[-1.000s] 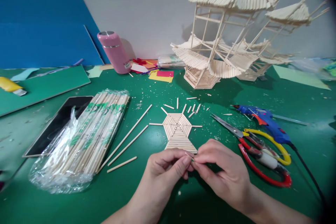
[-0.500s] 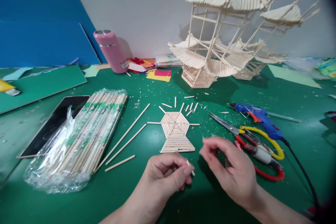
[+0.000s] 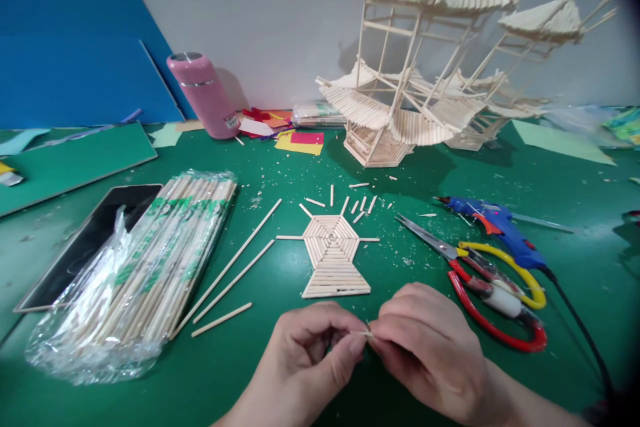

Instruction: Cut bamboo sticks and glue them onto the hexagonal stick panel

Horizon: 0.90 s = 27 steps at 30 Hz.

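Observation:
Between thumb and fingers my left hand (image 3: 313, 360) pinches a short wooden stick (image 3: 361, 333). The fingertips of my right hand (image 3: 433, 350) are closed at the stick's right end, meeting those of the left. Just beyond both hands lies a flat web-shaped panel (image 3: 331, 243) of glued sticks, with a flared lower part and several sticks jutting outward. Short cut pieces (image 3: 364, 203) are scattered behind it. Left of the panel lie two long sticks (image 3: 235, 257) and a shorter stick (image 3: 222, 319).
Scissors (image 3: 480, 273) and a blue glue gun (image 3: 493, 223) with its cord lie at right. A bag of sticks (image 3: 165, 253) overlaps a dark flat device (image 3: 90, 240) at left. Behind stand a pink bottle (image 3: 205, 97) and stick-built pavilion models (image 3: 400, 80).
My right hand has moved left and down, and its fingertips now meet the stick held in my left hand. The stick has turned from steep to nearly level. The view has shifted slightly.

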### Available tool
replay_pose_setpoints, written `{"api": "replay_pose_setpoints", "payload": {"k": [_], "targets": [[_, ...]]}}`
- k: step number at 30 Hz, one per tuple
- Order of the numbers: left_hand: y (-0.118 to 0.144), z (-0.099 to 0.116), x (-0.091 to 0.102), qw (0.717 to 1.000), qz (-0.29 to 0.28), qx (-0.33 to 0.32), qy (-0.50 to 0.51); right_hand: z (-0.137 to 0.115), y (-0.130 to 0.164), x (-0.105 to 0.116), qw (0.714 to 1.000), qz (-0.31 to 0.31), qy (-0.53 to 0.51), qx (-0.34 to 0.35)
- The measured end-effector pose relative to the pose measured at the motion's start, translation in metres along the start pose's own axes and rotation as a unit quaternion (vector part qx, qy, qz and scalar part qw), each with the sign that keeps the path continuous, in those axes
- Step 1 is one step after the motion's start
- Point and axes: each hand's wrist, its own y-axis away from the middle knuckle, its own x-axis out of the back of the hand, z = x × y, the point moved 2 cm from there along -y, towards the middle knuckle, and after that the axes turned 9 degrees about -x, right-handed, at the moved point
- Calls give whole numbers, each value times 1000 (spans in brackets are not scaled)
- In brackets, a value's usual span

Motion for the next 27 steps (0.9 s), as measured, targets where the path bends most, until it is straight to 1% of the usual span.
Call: {"api": "replay_pose_setpoints", "payload": {"k": [3,6,11,17,22,24,27], "targets": [[-1,3,1,998,-10,-9,-61,1,0,1,999,-31,8,21],[-1,3,3,993,-8,-9,-116,1,0,2,999,-31,18,27],[0,3,3,994,-14,-15,-105,1,2,2,999,-23,21,24],[0,2,2,991,8,-36,-128,0,0,1,999,-5,-49,-14],[-1,2,3,987,35,-39,-151,4,1,0,992,4,-99,-80],[-1,3,3,986,43,-49,-151,4,1,-1,989,0,-116,-96],[0,6,0,988,47,-61,-137,1,-1,-4,982,-25,-154,-104]]}}
